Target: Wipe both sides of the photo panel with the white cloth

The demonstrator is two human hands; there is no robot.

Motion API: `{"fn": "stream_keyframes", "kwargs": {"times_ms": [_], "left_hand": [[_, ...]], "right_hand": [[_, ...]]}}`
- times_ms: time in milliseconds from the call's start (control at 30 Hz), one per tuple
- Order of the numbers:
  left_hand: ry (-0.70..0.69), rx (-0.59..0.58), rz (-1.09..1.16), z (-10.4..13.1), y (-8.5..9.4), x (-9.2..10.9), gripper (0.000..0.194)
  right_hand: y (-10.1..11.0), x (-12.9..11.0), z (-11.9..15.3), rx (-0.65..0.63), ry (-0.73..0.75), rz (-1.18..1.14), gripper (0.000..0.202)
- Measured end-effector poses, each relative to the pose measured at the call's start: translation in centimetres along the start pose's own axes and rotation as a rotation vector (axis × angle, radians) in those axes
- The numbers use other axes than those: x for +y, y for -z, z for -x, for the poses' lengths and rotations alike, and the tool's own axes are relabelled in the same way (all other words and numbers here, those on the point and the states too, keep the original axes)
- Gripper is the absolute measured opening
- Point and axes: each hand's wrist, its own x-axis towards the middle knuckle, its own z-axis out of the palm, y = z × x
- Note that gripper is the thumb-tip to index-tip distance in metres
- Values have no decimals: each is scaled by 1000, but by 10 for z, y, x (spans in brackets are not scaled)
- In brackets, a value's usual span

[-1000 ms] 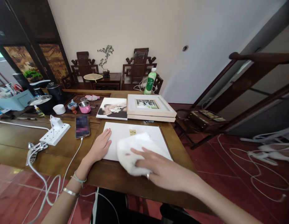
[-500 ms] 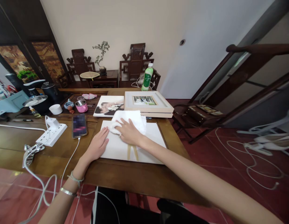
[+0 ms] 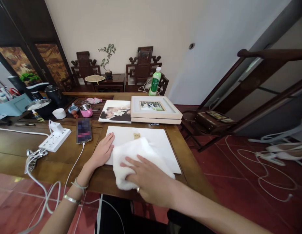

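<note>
A flat white panel (image 3: 160,136) lies on the wooden table near its front edge, a small tan patch (image 3: 136,136) showing on its upper part. My left hand (image 3: 102,151) rests on the panel's left edge, fingers stretched out and flat. Under my right hand (image 3: 146,177) is a fluffy white towel (image 3: 131,152), pressed against the panel's lower part. The towel hangs over the panel's front edge onto the table and hides that part. My right fingers are spread over the towel, and a ring shows on one of them.
Behind the panel lie a stack of light frames (image 3: 156,117) and a photo print (image 3: 114,112). A green bottle (image 3: 155,83) stands beyond. To the left are a phone (image 3: 84,131) on a cable, a power strip (image 3: 54,139), a pink cup (image 3: 86,111) and a white bowl (image 3: 59,113).
My right hand has drawn the towel from the panel's far side toward me, uncovering the tan patch at the top and covering the tan strips lower down. My left hand has stayed in place.
</note>
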Motion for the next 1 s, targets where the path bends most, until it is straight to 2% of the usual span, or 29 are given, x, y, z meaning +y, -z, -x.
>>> {"fn": "stream_keyframes", "kwargs": {"times_ms": [133,267,400,500,600,700,833,1000], "left_hand": [[29,-34,10,0,1,-1,51],[58,-31,61,1,5,4,52],[135,9,248,2,11,12,56],[161,53,361,3,16,15,59],[146,124,367,2,18,16,60],[133,144,342,2,18,17,60],[117,36,254,2,16,19,58],[36,-5,117,1,11,15,51]], "right_hand": [[13,38,-9,53,-170,-2,53],[13,69,-43,191,-299,129,50],[4,67,-78,251,-320,172,51],[-4,51,-86,202,-133,205,46],[-8,37,-76,175,147,255,39],[-8,29,-52,141,280,235,38],[-13,28,-10,85,244,131,41],[-27,42,32,208,63,79,50]]}}
